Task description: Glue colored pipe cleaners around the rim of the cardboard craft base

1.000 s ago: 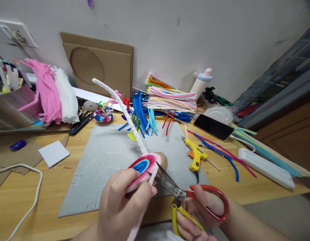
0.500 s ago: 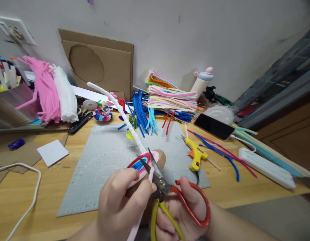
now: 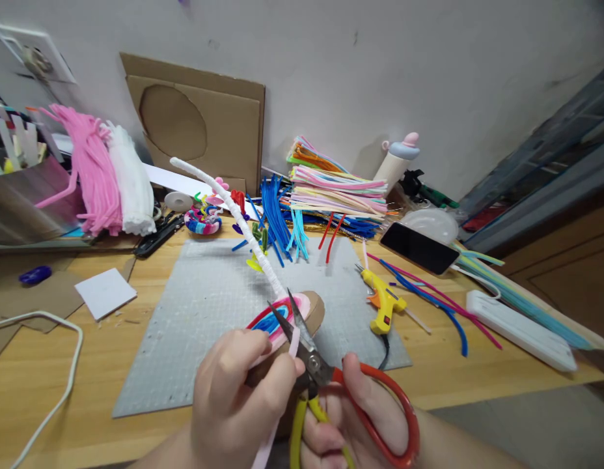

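My left hand (image 3: 236,400) is closed around a cardboard oval (image 3: 315,309) wrapped in pink, red and blue pipe cleaners (image 3: 275,318). A long white pipe cleaner (image 3: 228,208) rises from it toward the back left. A pale pink strand (image 3: 293,341) hangs off the oval's near edge. My right hand (image 3: 353,423) grips scissors (image 3: 312,365) with one red and one yellow handle. Their blades stand apart on either side of that pink strand, right beside my left thumb.
A grey cutting mat (image 3: 209,306) lies on the wooden table (image 3: 478,371). A yellow glue gun (image 3: 380,301), a black phone (image 3: 419,247), a white power strip (image 3: 519,331), heaps of coloured pipe cleaners (image 3: 331,195), pink and white bundles (image 3: 107,172), and cardboard (image 3: 199,124) against the wall surround it.
The scissors swung in from the right and their blades opened around the pale pink strand. My left hand kept holding the oval almost still.
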A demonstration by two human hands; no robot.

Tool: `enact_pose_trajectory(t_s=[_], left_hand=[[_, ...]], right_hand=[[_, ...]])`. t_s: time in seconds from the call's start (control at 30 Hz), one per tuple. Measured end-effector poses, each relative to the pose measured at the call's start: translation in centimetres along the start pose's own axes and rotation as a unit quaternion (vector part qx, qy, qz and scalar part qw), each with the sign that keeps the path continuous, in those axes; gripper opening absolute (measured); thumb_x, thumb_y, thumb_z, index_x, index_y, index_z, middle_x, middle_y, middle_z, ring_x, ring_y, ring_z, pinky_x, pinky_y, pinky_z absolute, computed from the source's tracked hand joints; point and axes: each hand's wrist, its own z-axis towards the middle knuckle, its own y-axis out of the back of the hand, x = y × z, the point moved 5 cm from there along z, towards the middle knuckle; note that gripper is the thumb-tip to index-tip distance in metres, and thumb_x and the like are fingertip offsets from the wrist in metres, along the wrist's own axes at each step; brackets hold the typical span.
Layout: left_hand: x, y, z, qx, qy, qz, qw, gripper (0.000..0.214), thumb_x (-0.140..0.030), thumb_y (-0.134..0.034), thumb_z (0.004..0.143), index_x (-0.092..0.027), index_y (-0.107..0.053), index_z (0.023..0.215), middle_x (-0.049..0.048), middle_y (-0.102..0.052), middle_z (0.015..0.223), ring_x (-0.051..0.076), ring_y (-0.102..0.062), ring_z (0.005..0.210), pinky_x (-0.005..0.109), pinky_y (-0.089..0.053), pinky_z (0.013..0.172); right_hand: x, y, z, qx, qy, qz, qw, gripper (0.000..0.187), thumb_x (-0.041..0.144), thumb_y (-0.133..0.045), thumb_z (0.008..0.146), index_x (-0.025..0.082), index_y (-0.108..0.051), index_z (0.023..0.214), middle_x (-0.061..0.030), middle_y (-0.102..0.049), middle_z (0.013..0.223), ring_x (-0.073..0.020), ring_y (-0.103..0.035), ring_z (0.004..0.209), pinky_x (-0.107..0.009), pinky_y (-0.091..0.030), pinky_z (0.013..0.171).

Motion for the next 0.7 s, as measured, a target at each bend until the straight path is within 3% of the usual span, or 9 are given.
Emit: enact_pose_trajectory(t_s=[0.2, 0.3, 0.4, 0.43, 0.47, 0.5, 0.57, 0.6, 0.7], left_hand=[[0.3, 0.2, -0.1, -0.008, 0.015, -0.003, 1.0, 0.017, -0.005, -0.06, 0.082, -0.018, -0.065, 0.091, 0.0051, -0.054, 0.101, 0.014, -0.061, 0.079, 0.026, -0.052, 0.061], [0.5, 0.5, 0.0, -0.016, 0.009, 0.008, 1.0, 0.017, -0.002, -0.061, 0.08, -0.017, -0.064, 0.089, 0.0054, -0.053, 0.102, 0.013, -0.06, 0.078, 0.025, -0.052, 0.063], [0.7, 0.7, 0.1, -0.014, 0.002, 0.014, 1.0, 0.015, -0.002, -0.06, 0.081, -0.016, -0.063, 0.088, 0.0052, -0.052, 0.102, 0.012, -0.06, 0.078, 0.024, -0.052, 0.062], [0.8, 0.7, 0.1, -0.01, -0.002, 0.008, 1.0, 0.015, -0.003, -0.059, 0.082, -0.016, -0.062, 0.089, 0.0052, -0.053, 0.102, 0.012, -0.061, 0.08, 0.024, -0.053, 0.063], [0.8, 0.7, 0.0, -0.008, -0.008, 0.001, 1.0, 0.014, -0.004, -0.058, 0.083, -0.016, -0.062, 0.089, 0.0052, -0.054, 0.101, 0.013, -0.062, 0.081, 0.025, -0.055, 0.065], [0.8, 0.8, -0.1, -0.009, -0.016, -0.007, 1.0, 0.013, -0.004, -0.057, 0.083, -0.016, -0.061, 0.088, 0.0051, -0.055, 0.099, 0.013, -0.063, 0.082, 0.027, -0.056, 0.066], [0.9, 1.0, -0.4, -0.018, -0.016, -0.025, 0.999, 0.013, -0.004, -0.055, 0.084, -0.016, -0.058, 0.086, 0.0052, -0.057, 0.096, 0.015, -0.064, 0.082, 0.029, -0.058, 0.068], [1.0, 1.1, -0.5, -0.022, -0.007, -0.032, 0.999, 0.012, -0.004, -0.054, 0.084, -0.016, -0.057, 0.085, 0.0054, -0.058, 0.094, 0.015, -0.064, 0.082, 0.03, -0.059, 0.068], [1.2, 1.1, -0.7, -0.016, 0.023, -0.039, 0.999, 0.014, -0.004, -0.052, 0.082, -0.018, -0.053, 0.083, 0.0062, -0.059, 0.092, 0.015, -0.065, 0.078, 0.029, -0.059, 0.066]], right_hand=[[-0.2, 0.1, 0.4, 0.026, 0.1, -0.019, 0.994, 0.078, 0.095, -0.019, 0.067, 0.02, -0.038, 0.055, 0.0075, -0.032, 0.04, -0.0017, -0.019, 0.022, -0.015, -0.012, 0.019], [2.0, 1.0, -1.5, -0.071, 0.066, -0.109, 0.989, 0.072, 0.093, -0.04, 0.063, 0.021, -0.039, 0.06, 0.0075, -0.034, 0.051, -0.0027, -0.023, 0.026, -0.017, -0.023, 0.02], [7.6, 3.3, -6.2, -0.279, 0.147, -0.256, 0.914, 0.065, 0.086, -0.046, 0.07, 0.021, -0.044, 0.065, 0.0054, -0.041, 0.056, -0.0053, -0.03, 0.035, -0.019, -0.031, 0.029], [9.6, 4.2, -8.3, -0.345, 0.17, -0.284, 0.878, 0.053, 0.073, -0.054, 0.077, 0.02, -0.048, 0.073, 0.0043, -0.045, 0.061, -0.0065, -0.036, 0.041, -0.018, -0.033, 0.035], [11.8, 5.5, -11.1, -0.487, 0.17, -0.385, 0.765, 0.045, 0.065, -0.058, 0.079, 0.02, -0.051, 0.077, 0.0035, -0.047, 0.06, -0.0086, -0.04, 0.044, -0.02, -0.035, 0.039], [13.9, 6.3, -14.0, -0.605, 0.156, -0.483, 0.614, 0.041, 0.06, -0.061, 0.079, 0.02, -0.056, 0.088, 0.0004, -0.053, 0.065, -0.0118, -0.045, 0.049, -0.022, -0.035, 0.043], [16.9, 7.7, -18.2, -0.689, 0.053, -0.629, 0.358, 0.041, 0.053, -0.063, 0.077, 0.017, -0.061, 0.097, -0.0092, -0.062, 0.077, -0.0202, -0.055, 0.062, -0.03, -0.039, 0.053], [17.8, 8.8, -20.0, -0.709, 0.03, -0.631, 0.314, 0.041, 0.05, -0.064, 0.074, 0.014, -0.063, 0.094, -0.0141, -0.063, 0.078, -0.0246, -0.056, 0.064, -0.034, -0.038, 0.054], [19.1, 12.4, -23.4, -0.719, -0.026, -0.638, 0.275, 0.032, 0.046, -0.06, 0.076, 0.015, -0.065, 0.079, -0.0151, -0.062, 0.068, -0.03, -0.059, 0.063, -0.038, -0.038, 0.056]])
